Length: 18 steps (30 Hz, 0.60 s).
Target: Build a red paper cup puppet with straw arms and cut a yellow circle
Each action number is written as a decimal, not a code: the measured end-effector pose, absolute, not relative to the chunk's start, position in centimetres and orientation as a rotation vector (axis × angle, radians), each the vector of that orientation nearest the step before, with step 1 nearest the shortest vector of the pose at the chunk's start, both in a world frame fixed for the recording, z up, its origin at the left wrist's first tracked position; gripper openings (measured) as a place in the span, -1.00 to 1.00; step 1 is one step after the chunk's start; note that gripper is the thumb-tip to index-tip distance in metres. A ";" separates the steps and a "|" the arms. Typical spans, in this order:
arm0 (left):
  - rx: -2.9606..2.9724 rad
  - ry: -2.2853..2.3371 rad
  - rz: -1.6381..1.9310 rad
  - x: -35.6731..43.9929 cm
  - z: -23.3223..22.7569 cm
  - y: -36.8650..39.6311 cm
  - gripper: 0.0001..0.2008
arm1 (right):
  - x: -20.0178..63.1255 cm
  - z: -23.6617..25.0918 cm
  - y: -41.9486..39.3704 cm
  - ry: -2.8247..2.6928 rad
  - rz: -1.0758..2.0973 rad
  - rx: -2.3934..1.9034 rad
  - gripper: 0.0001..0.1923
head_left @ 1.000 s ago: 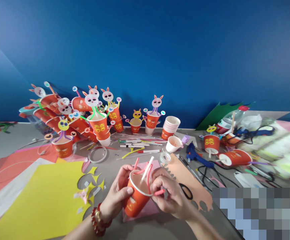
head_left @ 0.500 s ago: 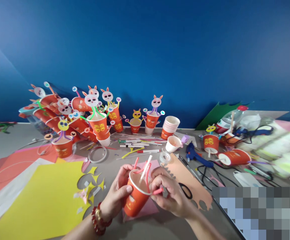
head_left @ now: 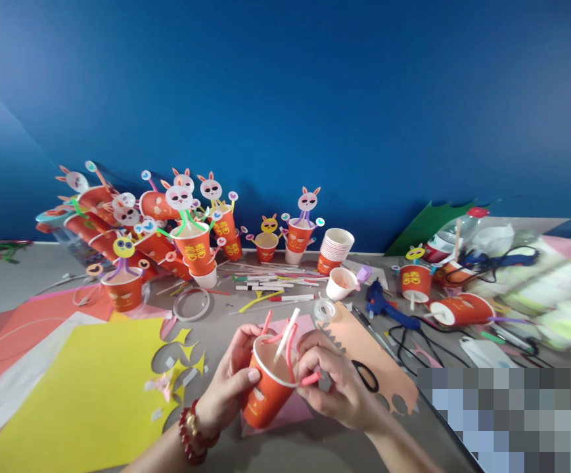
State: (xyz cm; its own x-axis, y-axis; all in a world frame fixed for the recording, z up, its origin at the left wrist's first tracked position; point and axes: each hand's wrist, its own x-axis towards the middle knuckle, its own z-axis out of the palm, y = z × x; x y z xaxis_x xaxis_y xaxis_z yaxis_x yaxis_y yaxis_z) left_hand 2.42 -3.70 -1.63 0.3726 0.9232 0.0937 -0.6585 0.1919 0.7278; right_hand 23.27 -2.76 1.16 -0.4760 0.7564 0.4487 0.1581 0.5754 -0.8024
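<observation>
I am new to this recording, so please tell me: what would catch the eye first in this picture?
At the near middle, the left hand holds an orange paper cup while the right hand pinches a pink straw at its rim. Behind, at the left by the blue wall, stands a crowd of bunny-faced cups. A big yellow sheet lies at the near left.

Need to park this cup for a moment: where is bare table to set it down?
Bare grey table shows between the yellow sheet and the left hand, below the tape ring. Right of the right hand, scissors, cables and glue gun crowd it.
</observation>
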 end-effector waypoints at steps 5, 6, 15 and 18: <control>0.764 0.411 1.154 2.4 -1.7 -3.7 -0.54 | 23.2 1.0 -2.7 -1.963 0.885 -0.734 -0.86; 0.762 0.413 1.152 2.4 -1.7 -3.7 -0.54 | 23.2 1.1 -2.7 -1.962 0.885 -0.731 -0.86; 0.762 0.418 1.155 2.4 -1.7 -3.6 -0.55 | 23.0 1.3 -2.8 -1.943 0.890 -0.742 -0.85; 0.774 0.417 1.156 2.4 -1.7 -3.6 -0.56 | 23.0 1.0 -2.7 -1.944 0.883 -0.746 -0.84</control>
State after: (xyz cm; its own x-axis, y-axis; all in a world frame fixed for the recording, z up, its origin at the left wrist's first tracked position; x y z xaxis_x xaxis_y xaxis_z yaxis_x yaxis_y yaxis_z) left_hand 2.42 -3.64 -1.68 0.3686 0.9254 0.0886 -0.6554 0.1912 0.7307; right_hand 23.03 -2.72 0.95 -0.4589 0.7651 0.4517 0.1630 0.5722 -0.8037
